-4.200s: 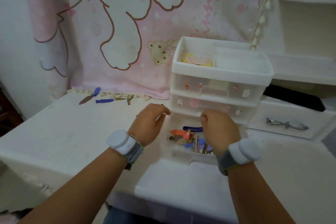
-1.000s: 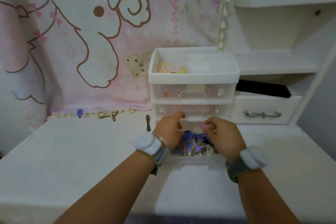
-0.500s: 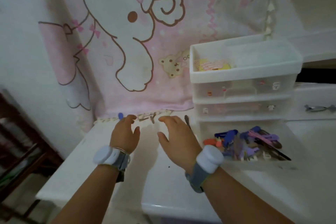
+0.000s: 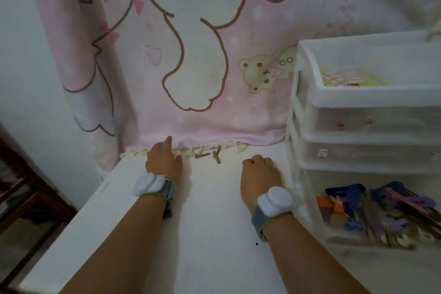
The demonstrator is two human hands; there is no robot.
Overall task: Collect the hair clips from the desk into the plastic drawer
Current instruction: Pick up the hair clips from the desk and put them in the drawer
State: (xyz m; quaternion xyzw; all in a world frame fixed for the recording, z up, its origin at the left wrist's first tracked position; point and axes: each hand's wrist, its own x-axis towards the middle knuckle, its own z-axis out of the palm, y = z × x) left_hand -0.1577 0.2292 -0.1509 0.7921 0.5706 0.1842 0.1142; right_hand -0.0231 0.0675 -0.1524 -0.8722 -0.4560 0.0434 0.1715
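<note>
Hair clips [image 4: 372, 207] lie heaped in the open bottom plastic drawer [image 4: 310, 198] at the right of the desk [image 4: 210, 234], a tangle of blue, purple, orange and pink pieces; more of them remain at the back edge of the desk, where a small brown clip [image 4: 216, 156] and another brown clip [image 4: 202, 155] rest against the braided trim [image 4: 229, 147] of a pink blanket [image 4: 238, 93] that hangs behind the desk (a cartoon animal and a little bear are printed on it). The left hand [image 4: 163, 161] reaches to that trim, its fingers curled around a small purple clip [image 4: 162, 145], of which only a tip shows. The right hand [image 4: 260, 174] rests on the desk just beside the drawer unit [image 4: 300, 102], knuckles up and fingers bent under; whether it grips anything I cannot tell. Both wrists carry a white round device on a grey band. The drawer unit stands between the right hand and the open drawer's contents, its two upper drawers closed and translucent, with small stickers on their fronts. Its open top tray [image 4: 307, 59] holds a yellow and pink packet [image 4: 343, 79]. Dark wooden furniture [image 4: 19, 188] stands beyond the desk's left edge.
</note>
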